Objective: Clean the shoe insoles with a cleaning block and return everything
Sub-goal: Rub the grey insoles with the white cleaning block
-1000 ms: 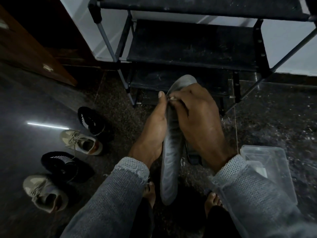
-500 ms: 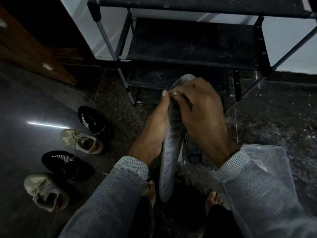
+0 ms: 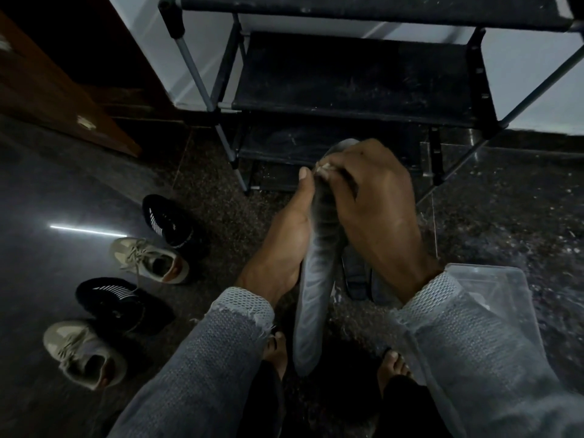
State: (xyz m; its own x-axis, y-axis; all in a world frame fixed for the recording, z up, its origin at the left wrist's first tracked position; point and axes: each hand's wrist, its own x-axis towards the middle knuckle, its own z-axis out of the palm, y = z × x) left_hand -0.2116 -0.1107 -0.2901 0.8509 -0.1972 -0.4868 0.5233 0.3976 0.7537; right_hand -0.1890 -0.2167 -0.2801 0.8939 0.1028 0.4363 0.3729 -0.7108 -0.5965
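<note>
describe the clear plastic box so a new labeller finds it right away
Start at the black shoe rack against the wall, then drop to the dark floor on its right. The clear plastic box sits there, partly behind the right sleeve. It is the only see-through thing; the shoes all lie on the left.

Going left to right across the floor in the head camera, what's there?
Four shoes in a column, the nearest beige shoe leftmost, then left hand, grey insole, right hand, clear plastic box.

Single head-worn wide-angle view, looking steeply down and forward, sitting close over both grey-sleeved forearms at lower centre, facing the black metal-framed shoe rack (image 3: 357,77) filling the upper frame
</note>
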